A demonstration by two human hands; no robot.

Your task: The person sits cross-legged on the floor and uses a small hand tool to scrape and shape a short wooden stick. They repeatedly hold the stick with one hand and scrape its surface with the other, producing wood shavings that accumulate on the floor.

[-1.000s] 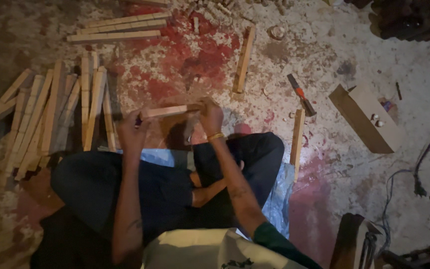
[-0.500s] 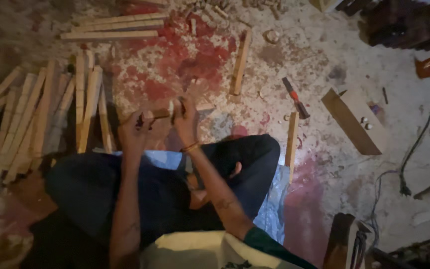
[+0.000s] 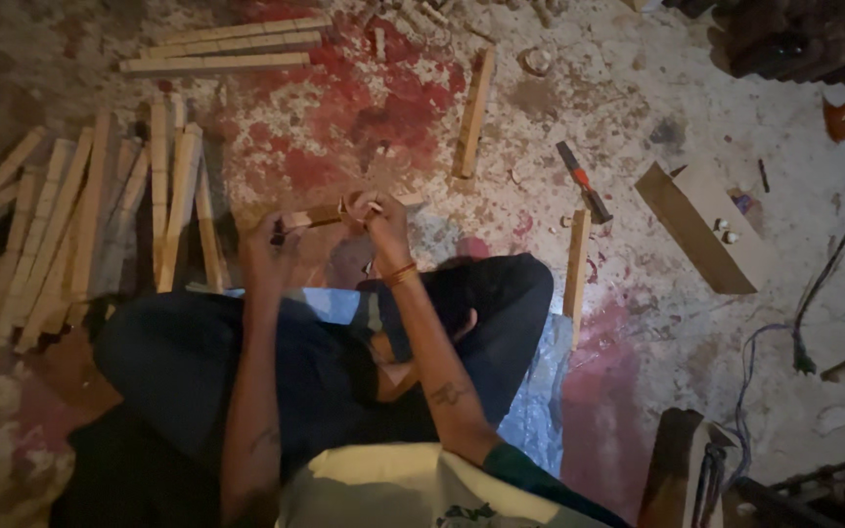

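A person sits cross-legged on a dusty, red-stained concrete floor [image 3: 344, 147], both hands clasped on a short wooden strip [image 3: 320, 214] held level just above the knees. The left hand [image 3: 268, 252] is clenched around the strip's left end, and the right hand [image 3: 376, 217], an orange bangle [image 3: 401, 274] at its wrist, grips the strip's right end with curled fingers. To the left, a fan of long wooden slats [image 3: 100, 215] lies spread on the floor, with a few more slats [image 3: 222, 47] laid crosswise at the far side. A single batten [image 3: 474, 112] lies beyond the hands, and another [image 3: 577, 262] rests beside the right knee. A red-handled chisel [image 3: 583, 182] lies near an open cardboard box [image 3: 701, 227] to the right. A blue sheet [image 3: 530, 391] is spread beneath the person's legs.
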